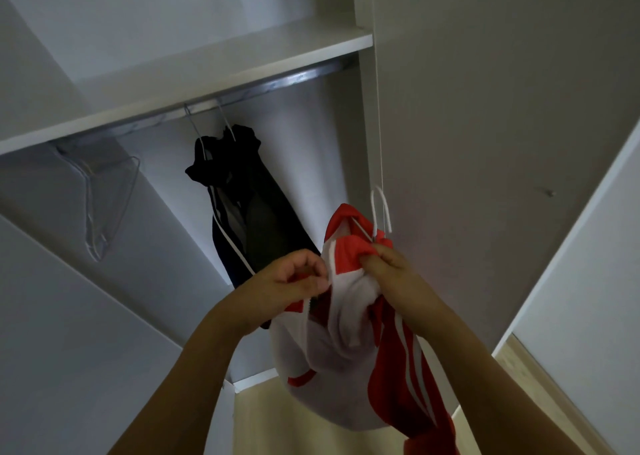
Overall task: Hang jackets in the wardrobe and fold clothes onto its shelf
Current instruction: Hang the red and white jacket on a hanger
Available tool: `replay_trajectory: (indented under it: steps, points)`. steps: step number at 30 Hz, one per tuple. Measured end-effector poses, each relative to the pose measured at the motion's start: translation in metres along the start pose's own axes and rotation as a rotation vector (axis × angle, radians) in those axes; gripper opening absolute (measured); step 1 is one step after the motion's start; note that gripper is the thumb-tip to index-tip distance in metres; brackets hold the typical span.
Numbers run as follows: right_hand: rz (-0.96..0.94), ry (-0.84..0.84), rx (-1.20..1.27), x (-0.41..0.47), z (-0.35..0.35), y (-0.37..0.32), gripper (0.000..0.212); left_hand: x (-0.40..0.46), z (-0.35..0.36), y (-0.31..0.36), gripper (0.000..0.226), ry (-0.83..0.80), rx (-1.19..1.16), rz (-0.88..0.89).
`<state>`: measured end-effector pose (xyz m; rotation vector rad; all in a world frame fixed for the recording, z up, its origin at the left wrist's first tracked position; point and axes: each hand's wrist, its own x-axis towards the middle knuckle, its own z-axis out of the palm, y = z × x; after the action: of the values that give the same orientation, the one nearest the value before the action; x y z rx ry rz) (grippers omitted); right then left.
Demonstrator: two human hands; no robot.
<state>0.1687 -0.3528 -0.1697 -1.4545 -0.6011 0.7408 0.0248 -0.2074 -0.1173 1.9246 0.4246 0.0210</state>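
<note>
White wardrobe point(485, 108): dark jackets point(249, 198) on rail point(277, 80). Left hand point(291, 288) pinches red-white jacket point(346, 344) edge; right hand point(391, 267) grips its collar at white hanger point(381, 209).

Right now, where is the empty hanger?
In the head view, the empty hanger hangs on the rail at the wardrobe's far left, under the shelf, left of the dark jackets.

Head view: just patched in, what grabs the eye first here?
The red and white jacket, low and centre-right, held up by both hands: left hand pinching its front edge, right hand gripping its collar by the white hanger. Behind it, dark jackets hang from the rail.
</note>
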Motion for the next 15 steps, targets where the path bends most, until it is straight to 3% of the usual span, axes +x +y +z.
replay_trajectory:
  steps: [2,4,8,15]
  points:
    - [-0.002,-0.024,-0.022,0.001,0.001,0.001,0.028,-0.006,-0.004,-0.002,0.029,-0.111,-0.115,-0.001]
    - [-0.019,-0.042,-0.058,0.002,0.003,0.001,0.029,-0.009,-0.004,-0.002,0.04,-0.112,-0.031,0.048]
    - [-0.023,0.008,-0.046,0.005,0.0,0.0,0.033,-0.005,0.001,0.0,0.032,0.063,0.193,0.168]
    - [-0.09,-0.03,-0.148,0.001,0.002,-0.009,0.031,0.003,0.003,-0.002,0.029,0.35,0.187,0.25]
